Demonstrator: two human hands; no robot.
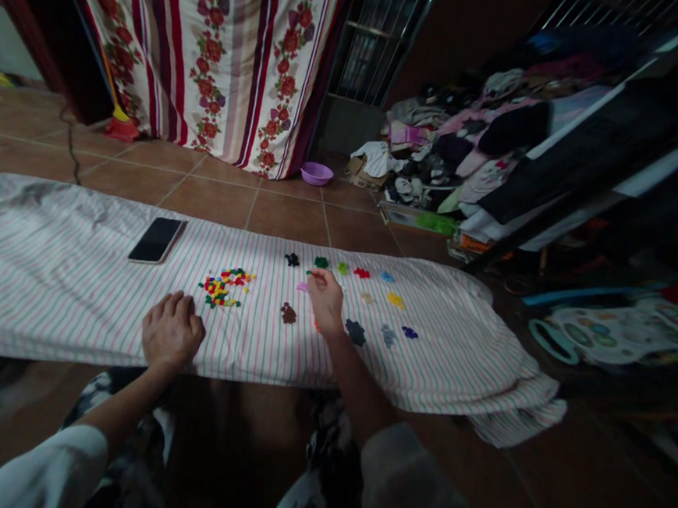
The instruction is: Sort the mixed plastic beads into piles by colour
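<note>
My right hand pinches a small green piece between thumb and fingertips, just in front of the dark green pile. Beneath the hand, a pink pile and an orange pile are partly hidden. My left hand rests palm down on the striped cloth, fingers loosely bent and holding nothing that I can see. Close beyond it lies a mixed heap of small coloured pieces, mostly red, yellow and green. Around the right hand sit black, brown, red and yellow piles.
A phone lies on the cloth at the left. More small piles include dark grey, light grey and dark blue. On the floor beyond stand a purple basin and a heap of clothes.
</note>
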